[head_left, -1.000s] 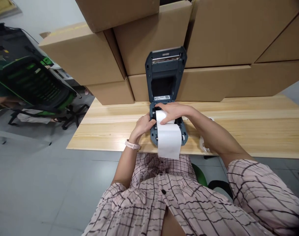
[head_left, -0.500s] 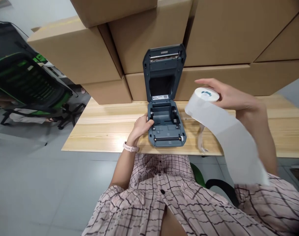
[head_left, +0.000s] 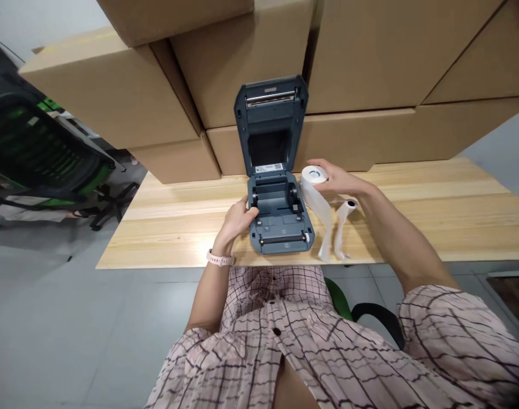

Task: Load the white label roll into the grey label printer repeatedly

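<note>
One label printer point(head_left: 280, 218) sat on the table point(head_left: 434, 216), its lid raised and its roll bay bare. There were two rolls. The right hand point(head_left: 342, 182) had its fingers point(head_left: 327, 169) curled around the larger paper roll point(head_left: 314, 175), which stood on end just right of the printer with its strip trailing towards the table edge. A smaller roll point(head_left: 349, 204) lay beside it. The left hand point(head_left: 237, 218) loosely gripped the printer's left wall. The stacked cardboard boxes point(head_left: 361, 62) behind were cut off by the frame, so they couldn't be counted.
</note>
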`<state>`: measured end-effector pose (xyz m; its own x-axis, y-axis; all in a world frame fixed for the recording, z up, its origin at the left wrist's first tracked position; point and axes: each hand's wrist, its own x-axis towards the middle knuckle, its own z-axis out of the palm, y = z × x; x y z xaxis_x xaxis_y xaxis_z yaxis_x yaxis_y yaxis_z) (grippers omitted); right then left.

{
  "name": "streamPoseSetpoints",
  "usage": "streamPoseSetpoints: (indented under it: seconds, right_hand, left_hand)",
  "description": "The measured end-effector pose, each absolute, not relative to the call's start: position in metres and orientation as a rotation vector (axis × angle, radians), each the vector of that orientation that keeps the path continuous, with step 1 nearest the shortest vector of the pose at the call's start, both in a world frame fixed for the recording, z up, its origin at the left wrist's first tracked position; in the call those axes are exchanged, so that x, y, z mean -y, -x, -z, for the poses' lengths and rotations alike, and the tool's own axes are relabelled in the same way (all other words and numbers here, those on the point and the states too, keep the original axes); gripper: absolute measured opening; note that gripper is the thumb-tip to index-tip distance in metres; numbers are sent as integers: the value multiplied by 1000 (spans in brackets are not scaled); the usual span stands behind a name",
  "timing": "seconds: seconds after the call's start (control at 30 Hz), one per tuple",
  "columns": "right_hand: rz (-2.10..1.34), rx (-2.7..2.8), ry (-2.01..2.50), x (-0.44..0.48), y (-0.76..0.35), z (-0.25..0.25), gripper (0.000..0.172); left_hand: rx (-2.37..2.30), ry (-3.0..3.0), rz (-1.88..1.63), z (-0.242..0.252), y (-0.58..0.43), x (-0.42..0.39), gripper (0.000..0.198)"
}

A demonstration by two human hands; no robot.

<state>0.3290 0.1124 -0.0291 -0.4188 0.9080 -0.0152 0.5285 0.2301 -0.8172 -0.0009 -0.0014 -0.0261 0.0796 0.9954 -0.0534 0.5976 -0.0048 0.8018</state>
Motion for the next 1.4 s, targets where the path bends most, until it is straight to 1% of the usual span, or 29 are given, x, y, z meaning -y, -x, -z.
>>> streamPoseSetpoints:
  seconds: [0.07, 0.1, 0.2, 0.23, 0.37, 0.47, 0.53, 0.57, 0.63, 0.7, 0.73, 0.77, 0.8, 0.87, 0.97, 1.07, 1.27, 1.33, 1.4]
  right_hand:
    - [-1144, 1924, 1276, -102, -344, 33, 106]
    - [-1184, 1846, 1255, -94, -355, 34, 100]
    - [-1272, 1553, 1234, -62, -393, 43, 74]
    - [-1306, 1475, 1231, -51, -402, 47, 70]
    - [-1496, 1426, 1197, -18, -409, 66, 73]
    - [-1516, 1521, 1258, -12, -393, 72, 59]
    - [-1482, 1552, 1256, -11, -386, 68, 54]
    - [-1456, 1573, 1209, -11, -385, 63, 55]
    - [-1404, 1626, 1058, -11, -382, 45, 63]
    - [-1374, 1747, 925, -12, -370, 20, 71]
    - [-1356, 1851, 887, -13, -359, 6, 72]
    - [-1325, 1985, 859, -15, -344, -7, 69]
    - [-1243, 2155, 838, -18, -325, -18, 62]
    - [-1044, 2412, 774, -25, -284, -31, 57]
    - [-762, 2663, 785, -34, -234, -26, 53]
    - [-594, 2829, 886, -36, -218, -7, 54]
    - [-609, 2712, 818, -18, -233, 14, 63]
    - [-582, 2661, 798, -6, -237, 16, 59]
    - [-527, 2639, 791, 8, -240, 18, 52]
  left_hand:
    - [-1597, -1681, -754, 27, 1, 2, 48]
    - [-1597, -1679, -758, 27, 1, 2, 48]
    - [-1589, -1671, -767, 28, 1, 1, 48]
    - [-1585, -1671, -768, 29, 1, 1, 48]
    - [-1582, -1670, -778, 31, 2, 0, 48]
    - [-1576, -1651, -797, 33, 1, 0, 49]
    - [-1576, -1634, -811, 35, 1, 1, 49]
    - [-1576, -1628, -816, 35, 1, 1, 49]
    - [-1571, -1620, -822, 36, 0, 1, 48]
    - [-1565, -1616, -824, 36, 0, 1, 49]
    - [-1564, -1615, -827, 36, 0, 1, 49]
    - [-1563, -1613, -828, 36, 0, 1, 49]
    - [-1565, -1608, -829, 36, -1, 1, 50]
    - [-1567, -1597, -826, 37, -1, 2, 51]
    - [-1561, -1596, -835, 37, -1, 3, 51]
    - [-1564, -1604, -832, 37, -1, 3, 50]
    - [-1583, -1623, -821, 39, -1, 3, 52]
    - [-1578, -1617, -827, 39, -1, 3, 52]
    - [-1582, -1596, -821, 39, -2, 4, 52]
